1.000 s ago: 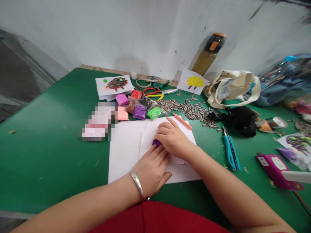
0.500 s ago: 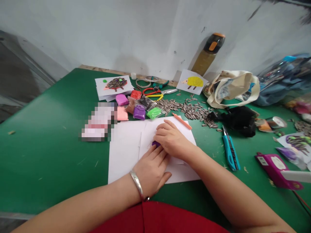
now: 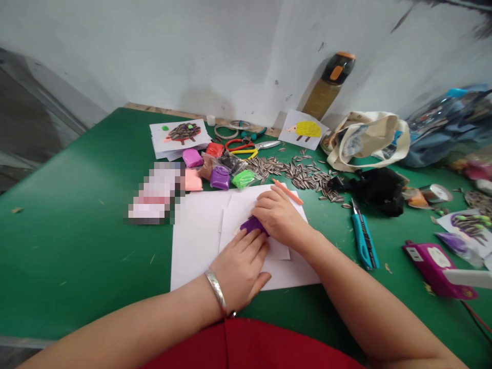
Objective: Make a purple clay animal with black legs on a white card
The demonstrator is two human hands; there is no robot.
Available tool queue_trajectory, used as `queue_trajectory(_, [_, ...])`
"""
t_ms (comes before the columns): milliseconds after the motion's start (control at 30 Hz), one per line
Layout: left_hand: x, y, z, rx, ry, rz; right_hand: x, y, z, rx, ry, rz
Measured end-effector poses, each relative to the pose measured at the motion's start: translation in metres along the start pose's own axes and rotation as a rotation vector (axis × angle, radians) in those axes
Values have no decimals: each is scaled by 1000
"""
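A flattened patch of purple modelling clay (image 3: 252, 224) lies on a small sheet of white paper (image 3: 235, 207), over a larger white sheet (image 3: 192, 256). My left hand (image 3: 242, 261) rests flat with its fingers stretched, the fingertips at the clay's lower edge. From the right, my right hand (image 3: 279, 212) lies over the clay's right end with its fingers bent and touching it; its fingertips are partly hidden. An orange stick-like tool (image 3: 288, 192) lies on the paper's upper edge, beyond my right hand.
Bagged clay packs (image 3: 220, 177), scissors (image 3: 253, 148) and a heap of sunflower seeds (image 3: 307, 174) lie behind the paper. A blue utility knife (image 3: 364, 241) with its blade out lies to the right, near a magenta device (image 3: 438, 266). A bottle (image 3: 328, 87) leans on the wall.
My right hand has shifted slightly right, uncovering more of the purple clay. My left hand has stayed in place.
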State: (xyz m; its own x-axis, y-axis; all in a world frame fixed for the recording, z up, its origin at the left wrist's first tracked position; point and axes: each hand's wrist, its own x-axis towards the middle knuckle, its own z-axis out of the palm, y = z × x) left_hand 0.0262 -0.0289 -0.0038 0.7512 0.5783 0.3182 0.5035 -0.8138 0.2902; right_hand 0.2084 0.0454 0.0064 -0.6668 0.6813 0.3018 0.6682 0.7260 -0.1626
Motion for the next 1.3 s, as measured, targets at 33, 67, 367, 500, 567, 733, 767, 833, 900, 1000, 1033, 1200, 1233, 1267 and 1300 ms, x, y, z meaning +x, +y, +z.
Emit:
queue_trajectory(33, [0,0,0,1,-1,0,0,1,0,0,-3,-2])
queue_trajectory(67, [0,0,0,1,-3,1,0,1,0,2,-5,-4])
queue_trajectory(367, [0,0,-1,-8,-2,12,-6,11,-11,49,150,146])
queue_trajectory(500, [0,-1,-5,-20,20,41,-14,12,-19,70,140,192])
queue_trajectory(567, [1,-1,-9,-21,39,67,-19,10,-18,72,112,199])
queue_trajectory(733, [4,-5,-17,-3,100,73,-26,7,-9,46,48,242])
queue_trajectory(767, [4,-6,-17,3,107,67,-25,7,-7,42,47,249])
queue_trajectory(833, [5,-9,-17,22,115,58,-22,7,-6,31,56,248])
queue_trajectory(900, [5,-11,-15,40,113,57,-18,6,-5,6,67,251])
queue_trajectory(1000, [5,-12,-11,46,88,45,-14,3,-5,-56,59,269])
queue_trajectory(1033, [5,-12,-9,44,77,38,-13,2,-5,-70,46,263])
queue_trajectory(1200, [4,-12,-7,39,51,26,-14,-1,-6,-89,20,225])
queue_trajectory(1233, [4,-12,-7,40,53,27,-14,0,-6,-99,30,233])
queue_trajectory(1267, [4,-12,-7,40,53,27,-14,0,-6,-111,40,238])
queue_trajectory(1300, [4,-12,-7,41,51,26,-14,0,-6,-120,43,238])
